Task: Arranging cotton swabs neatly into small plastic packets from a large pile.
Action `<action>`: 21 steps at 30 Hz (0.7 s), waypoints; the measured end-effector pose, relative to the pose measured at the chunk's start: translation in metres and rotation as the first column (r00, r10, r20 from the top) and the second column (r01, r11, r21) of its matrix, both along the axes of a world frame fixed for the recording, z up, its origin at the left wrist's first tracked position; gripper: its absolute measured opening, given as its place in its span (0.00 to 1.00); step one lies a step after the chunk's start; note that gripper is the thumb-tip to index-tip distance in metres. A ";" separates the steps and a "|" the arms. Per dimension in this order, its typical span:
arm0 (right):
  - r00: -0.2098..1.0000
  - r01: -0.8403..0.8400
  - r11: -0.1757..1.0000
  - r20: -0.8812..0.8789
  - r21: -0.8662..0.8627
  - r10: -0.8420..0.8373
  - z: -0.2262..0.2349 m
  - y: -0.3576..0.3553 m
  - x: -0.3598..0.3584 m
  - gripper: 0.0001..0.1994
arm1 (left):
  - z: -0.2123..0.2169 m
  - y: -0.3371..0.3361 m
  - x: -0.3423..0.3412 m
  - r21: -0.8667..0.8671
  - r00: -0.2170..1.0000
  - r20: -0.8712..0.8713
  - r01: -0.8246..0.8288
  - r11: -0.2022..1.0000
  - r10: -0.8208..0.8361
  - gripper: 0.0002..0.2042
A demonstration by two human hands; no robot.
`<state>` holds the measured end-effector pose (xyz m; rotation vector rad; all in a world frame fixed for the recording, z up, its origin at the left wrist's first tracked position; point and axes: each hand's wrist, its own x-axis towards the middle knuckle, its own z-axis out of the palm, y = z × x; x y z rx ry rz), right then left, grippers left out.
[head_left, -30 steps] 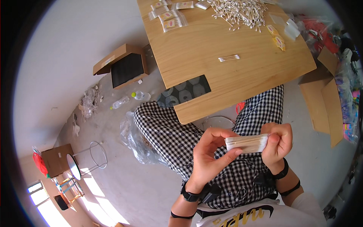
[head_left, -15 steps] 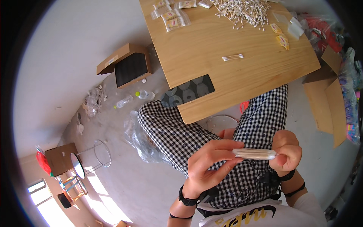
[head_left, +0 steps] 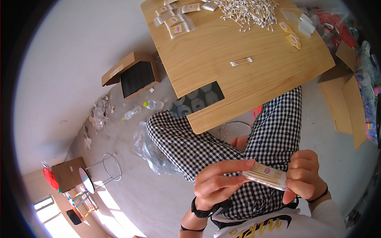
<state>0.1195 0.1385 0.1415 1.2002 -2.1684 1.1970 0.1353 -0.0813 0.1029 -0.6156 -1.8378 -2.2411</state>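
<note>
Over my lap I hold a clear plastic pack of cotton swabs (head_left: 266,175) with a yellow label inside it. My left hand (head_left: 220,180) pinches its left end between thumb and fingers. At the right end, the curled fingers and thumb of my right hand (head_left: 303,176) grip the pack's edge. A few loose cotton swabs (head_left: 241,62) lie on the wooden table (head_left: 202,51) in front of me. Farther back is a big heap of cotton swabs (head_left: 250,12). Several filled packs (head_left: 176,23) are piled at the table's far left.
Yellow labels (head_left: 291,37) and clear empty bags (head_left: 305,25) lie at the table's right. An open carton (head_left: 343,103) stands on the floor to the right. Left of the table are another carton (head_left: 137,75), plastic bottles (head_left: 152,104) and a clear plastic bag (head_left: 152,154).
The pack has turned so its labelled face shows, and its right end tilts down. My right hand has moved slightly lower. Both hands keep hold of the pack.
</note>
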 end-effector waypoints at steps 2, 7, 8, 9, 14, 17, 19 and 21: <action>1.000 0.006 1.000 -0.002 -0.004 -0.006 0.000 0.000 0.001 0.20 | -0.002 0.000 0.000 -0.004 1.000 -0.009 0.009 1.000 -0.009 0.05; 0.998 0.012 1.000 -0.058 0.026 -0.010 0.005 -0.002 0.003 0.19 | -0.001 0.000 0.003 0.006 0.999 -0.016 0.037 0.999 -0.037 0.06; 0.997 0.005 0.998 -0.080 0.063 0.000 0.007 -0.002 0.003 0.18 | 0.001 0.006 0.006 0.085 0.998 0.066 -0.010 0.996 0.004 0.06; 0.993 0.021 0.999 -0.119 0.044 -0.016 0.009 -0.006 0.004 0.17 | 0.003 0.008 0.007 0.158 0.988 0.151 -0.064 0.985 0.040 0.07; 0.959 -0.053 0.990 -0.269 0.130 0.087 0.015 -0.010 -0.001 0.19 | 0.003 -0.004 -0.001 -0.125 0.996 0.067 0.062 0.990 -0.054 0.11; 0.938 -0.063 0.991 -0.333 0.115 0.099 0.016 -0.012 -0.002 0.20 | 0.003 -0.002 0.000 -0.155 0.994 0.071 0.088 0.984 -0.078 0.10; 0.940 -0.085 0.990 -0.320 0.113 0.117 0.015 -0.011 -0.001 0.19 | 0.002 -0.001 0.001 -0.161 0.995 0.077 0.078 0.984 -0.067 0.09; 0.969 -0.093 0.992 -0.221 0.082 0.110 0.016 -0.008 0.001 0.19 | 0.002 -0.002 0.000 -0.140 0.991 0.106 0.094 0.986 -0.079 0.10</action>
